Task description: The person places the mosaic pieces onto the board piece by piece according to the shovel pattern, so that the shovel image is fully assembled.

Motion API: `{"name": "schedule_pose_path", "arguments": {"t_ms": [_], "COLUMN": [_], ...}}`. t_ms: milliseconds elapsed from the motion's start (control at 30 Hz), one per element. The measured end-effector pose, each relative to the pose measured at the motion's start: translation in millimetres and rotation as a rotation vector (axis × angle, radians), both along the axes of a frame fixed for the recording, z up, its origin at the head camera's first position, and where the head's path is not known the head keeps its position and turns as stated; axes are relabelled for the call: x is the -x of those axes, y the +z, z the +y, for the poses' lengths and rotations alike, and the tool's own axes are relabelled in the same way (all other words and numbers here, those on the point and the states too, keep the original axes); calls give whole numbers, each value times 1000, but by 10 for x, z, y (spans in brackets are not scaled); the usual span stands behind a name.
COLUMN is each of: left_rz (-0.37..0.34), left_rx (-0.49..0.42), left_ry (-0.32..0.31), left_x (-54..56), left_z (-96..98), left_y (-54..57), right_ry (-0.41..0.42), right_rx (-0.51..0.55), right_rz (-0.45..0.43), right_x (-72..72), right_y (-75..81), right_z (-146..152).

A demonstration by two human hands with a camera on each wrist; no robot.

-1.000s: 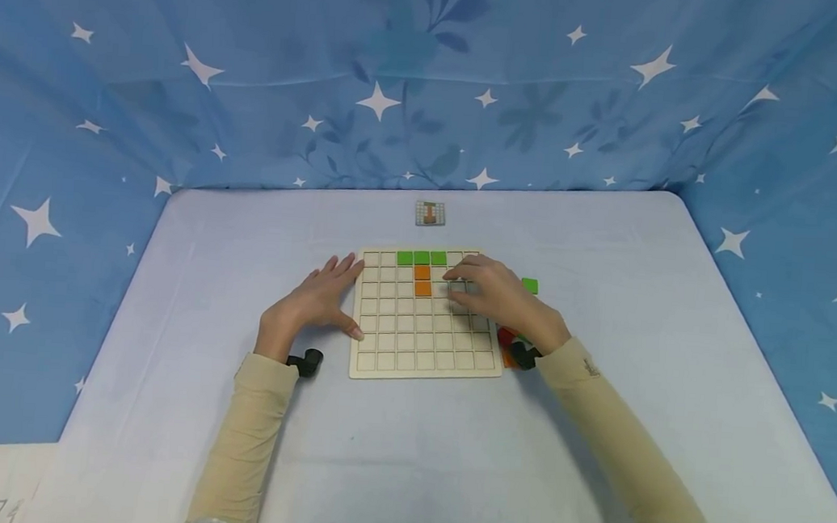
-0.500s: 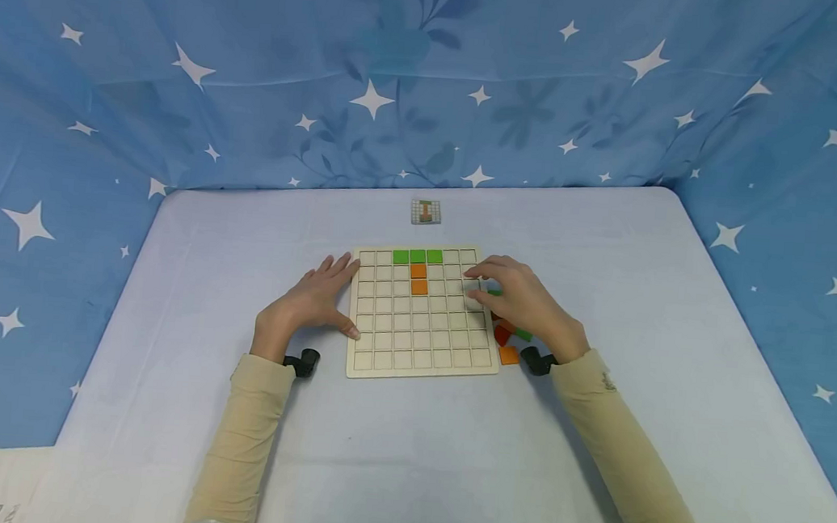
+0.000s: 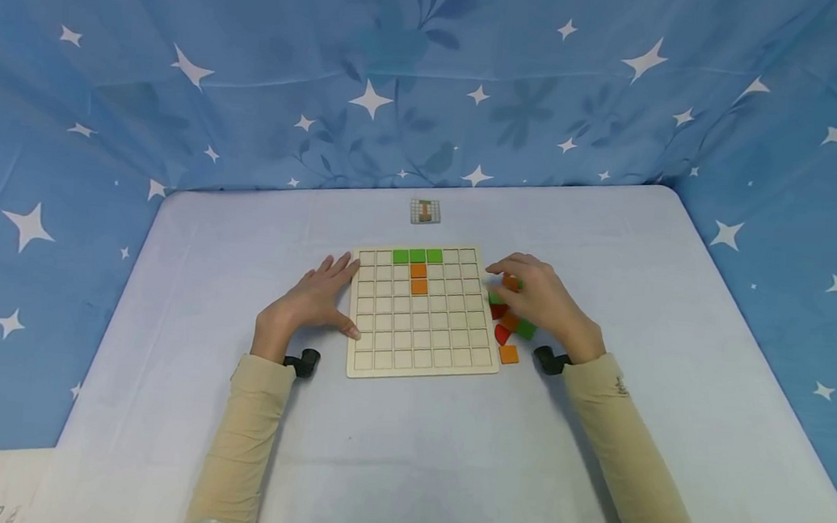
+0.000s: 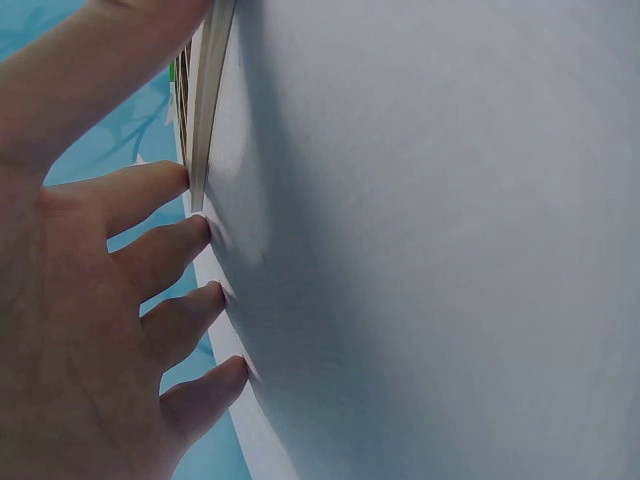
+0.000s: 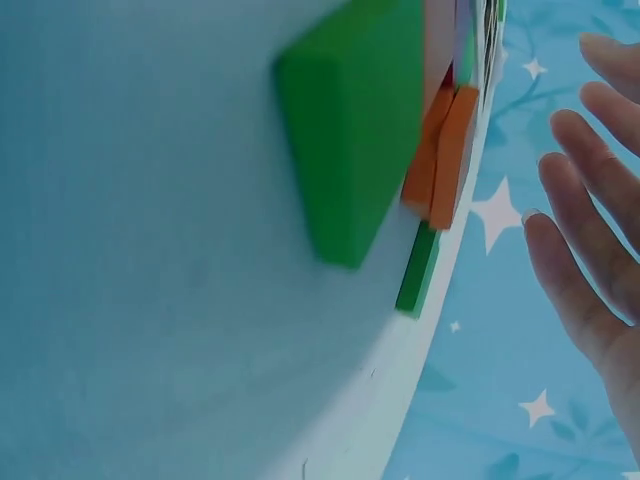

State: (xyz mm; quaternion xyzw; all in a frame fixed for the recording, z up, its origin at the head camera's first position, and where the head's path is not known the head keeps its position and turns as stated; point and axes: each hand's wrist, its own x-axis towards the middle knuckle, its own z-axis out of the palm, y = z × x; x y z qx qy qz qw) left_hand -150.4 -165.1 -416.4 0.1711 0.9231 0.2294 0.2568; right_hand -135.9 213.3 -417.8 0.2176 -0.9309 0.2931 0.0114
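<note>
A pale gridded board [image 3: 388, 324] lies on the white table. Its top row holds three green tiles [image 3: 417, 256], and beneath the middle one sit two orange tiles [image 3: 419, 278] in a column. My left hand [image 3: 311, 299] rests at the board's left side, thumb and index finger touching the edge [image 4: 208, 100], fingers spread. Over the loose tiles right of the board hovers my right hand [image 3: 543, 301]; its fingers look relaxed, with nothing seen between them. Around it lie a red piece [image 3: 502, 335], an orange tile [image 3: 509, 354] and green tiles [image 5: 370, 130]; the hand partly hides the pile.
Behind the board lies a small card [image 3: 425, 212] with a green and orange grid pattern. A blue star-printed curtain [image 3: 256, 80] borders the table at the back and sides. Each wrist carries a black camera [image 3: 548, 360].
My right hand has moved right, from over the board's upper right squares to the loose tiles, uncovering more of them. The left hand stays on the board's edge.
</note>
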Motion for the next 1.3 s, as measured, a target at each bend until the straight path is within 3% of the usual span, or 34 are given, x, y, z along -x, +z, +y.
{"name": "schedule_pose_path", "arguments": {"t_ms": [500,900,1300], "left_rz": [-13,-10,-10], "left_rx": [3,-1,-1], "left_ry": [2,1,5], "left_x": [12,-3,-12], "left_z": [7,4,13], "left_y": [-1,14,20], "right_ry": [-96,-83,-97], "right_rx": [-79,-118,-154], "right_rz": [-138,-150,-313], "right_x": [51,50,23], "right_y": [-30,-15,84], "right_z": [160,190,223]}}
